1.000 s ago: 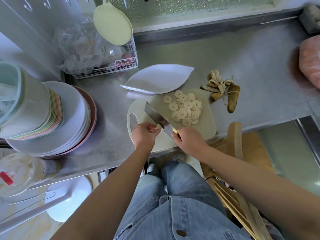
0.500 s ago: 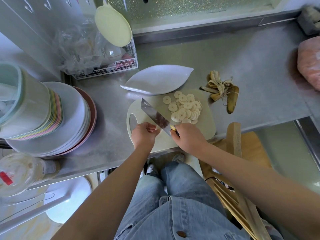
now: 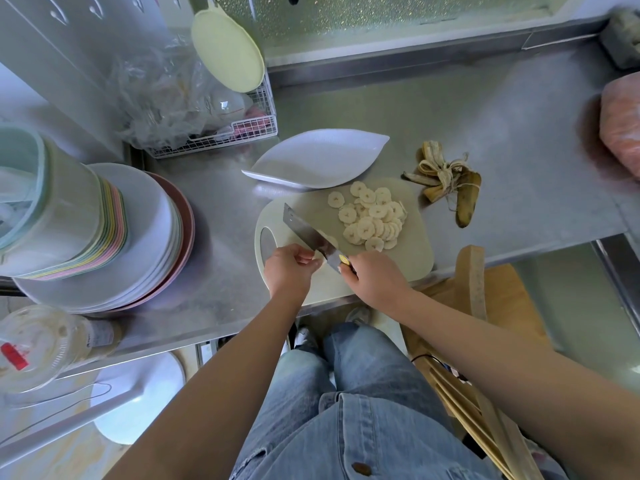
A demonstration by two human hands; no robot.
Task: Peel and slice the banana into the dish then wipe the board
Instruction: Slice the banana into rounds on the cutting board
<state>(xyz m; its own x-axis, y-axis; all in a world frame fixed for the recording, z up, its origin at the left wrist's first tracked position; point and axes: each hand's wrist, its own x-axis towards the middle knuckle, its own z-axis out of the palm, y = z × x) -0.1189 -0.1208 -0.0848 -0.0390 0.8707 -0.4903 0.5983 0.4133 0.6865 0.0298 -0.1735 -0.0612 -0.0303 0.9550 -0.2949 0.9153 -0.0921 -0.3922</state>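
A pale cutting board [image 3: 412, 251] lies on the steel counter with a heap of banana slices [image 3: 372, 218] on its far half. My right hand [image 3: 375, 278] grips the handle of a cleaver [image 3: 303, 228], whose blade points far-left across the board. My left hand [image 3: 289, 270] sits at the board's near-left with curled fingers, pinching what looks like a small pale banana end against the blade. The white leaf-shaped dish [image 3: 311, 159] stands just beyond the board with nothing in it. The banana peel [image 3: 446, 181] lies to the right of the board.
A tall stack of plates and bowls [image 3: 97, 233] fills the counter's left. A wire rack [image 3: 214, 133] with plastic bags and a pale green lid [image 3: 227, 46] stands at the back left. A pink bundle [image 3: 621, 123] is at the right edge, a wooden chair [image 3: 485, 306] below the counter.
The cleaver blade has swung slightly left and away from the slice heap. Both hands have stayed at the board's near edge, shifting only a little.
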